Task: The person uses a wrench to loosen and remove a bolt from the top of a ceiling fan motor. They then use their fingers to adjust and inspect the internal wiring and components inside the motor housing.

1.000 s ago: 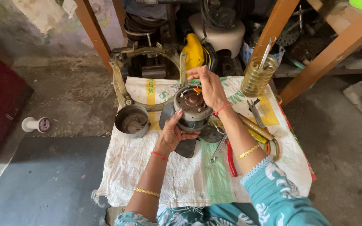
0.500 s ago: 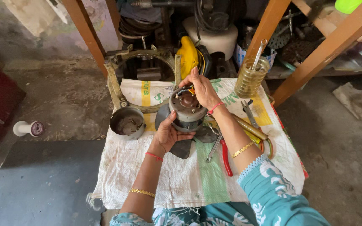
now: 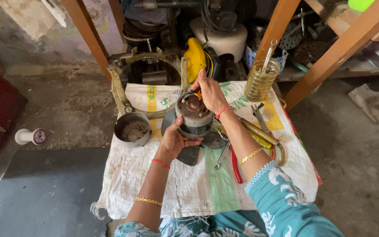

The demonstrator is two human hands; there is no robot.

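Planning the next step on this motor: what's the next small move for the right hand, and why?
Probably pinch and tease the wires at the far top edge of the motor. The right hand has its fingertips already there, while the left hand cups the motor's side, steadying it above the sack-covered table.

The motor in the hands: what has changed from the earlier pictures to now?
Little changed. The left hand still cups the side of the small fan motor; the right hand stays on its top by the wires, fingers barely shifted. The metal cup, glass jar and pliers lie where they were on the sack-covered table.
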